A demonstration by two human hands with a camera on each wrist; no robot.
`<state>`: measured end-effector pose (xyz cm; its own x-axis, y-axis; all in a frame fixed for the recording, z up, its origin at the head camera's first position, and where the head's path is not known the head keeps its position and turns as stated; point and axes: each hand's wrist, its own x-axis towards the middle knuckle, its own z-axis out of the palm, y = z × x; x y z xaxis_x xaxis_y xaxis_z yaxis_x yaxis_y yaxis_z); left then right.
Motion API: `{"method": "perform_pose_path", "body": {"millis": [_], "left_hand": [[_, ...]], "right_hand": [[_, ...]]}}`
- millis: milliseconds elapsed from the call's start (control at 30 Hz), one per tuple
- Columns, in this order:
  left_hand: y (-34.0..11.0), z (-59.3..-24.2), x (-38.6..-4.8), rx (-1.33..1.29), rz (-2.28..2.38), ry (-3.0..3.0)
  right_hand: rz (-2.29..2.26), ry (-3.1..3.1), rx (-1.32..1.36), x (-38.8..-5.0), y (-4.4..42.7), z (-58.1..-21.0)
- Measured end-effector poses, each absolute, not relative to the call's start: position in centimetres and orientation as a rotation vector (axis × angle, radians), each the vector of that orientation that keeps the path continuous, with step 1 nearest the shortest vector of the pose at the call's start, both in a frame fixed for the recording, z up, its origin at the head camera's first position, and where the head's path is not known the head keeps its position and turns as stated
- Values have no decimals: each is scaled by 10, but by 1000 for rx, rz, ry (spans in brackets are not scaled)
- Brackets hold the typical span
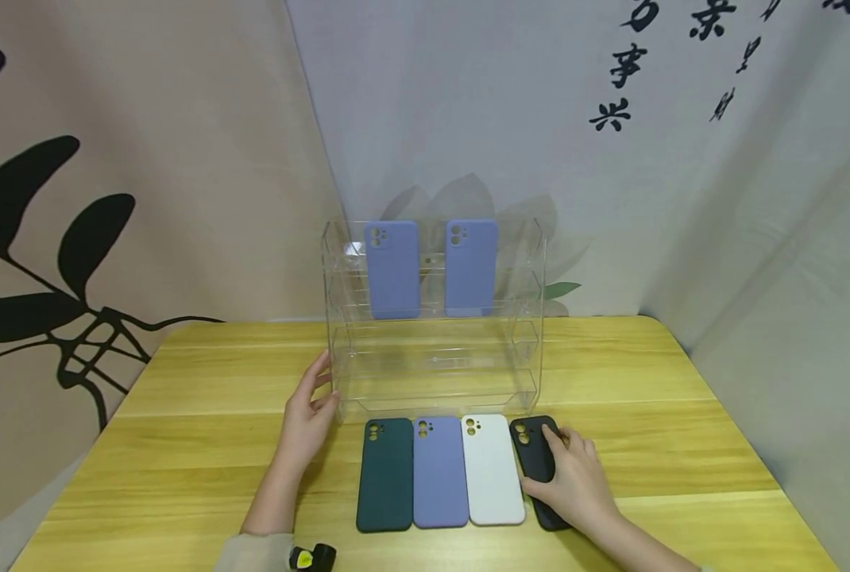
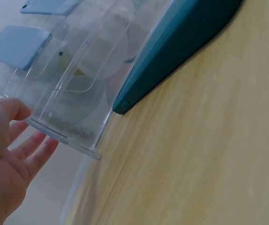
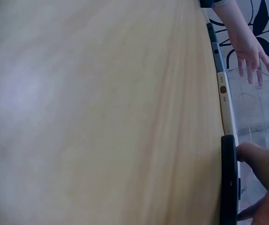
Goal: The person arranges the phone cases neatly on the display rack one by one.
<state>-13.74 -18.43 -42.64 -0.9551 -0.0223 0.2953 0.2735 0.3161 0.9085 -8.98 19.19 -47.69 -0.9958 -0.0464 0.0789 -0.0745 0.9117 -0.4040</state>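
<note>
My left hand (image 1: pixel 309 421) is at the left side of a clear acrylic display rack (image 1: pixel 439 397), fingers fairly straight against its side panel and the thumb by the front edge. In the left wrist view, that hand (image 2: pixel 12 154) touches the panel's edge. My right hand (image 1: pixel 578 477) grips a black phone case (image 1: pixel 539 465), which lies slightly slanted at the right end of a row. Left of it lie a white phone case (image 1: pixel 492 473), a purple phone case (image 1: pixel 441 477) and a dark green phone case (image 1: pixel 385 477). Part of the black case is hidden under the hand.
On the rack's upper tier stand two purple phone cases, one on the left (image 1: pixel 394 274) and one on the right (image 1: pixel 471 270). The rack stands at the back of a wooden table (image 1: pixel 682 445). Behind it hangs a printed curtain (image 1: pixel 468 95).
</note>
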Motion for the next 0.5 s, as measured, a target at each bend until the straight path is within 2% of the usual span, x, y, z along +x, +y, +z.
{"method": "perform_pose_path", "body": {"millis": [500], "left_hand": [[-184,-427,-137,-228,-1658,-2334]], "right_hand": [[726,-2814,87,-87,193,-462]]}}
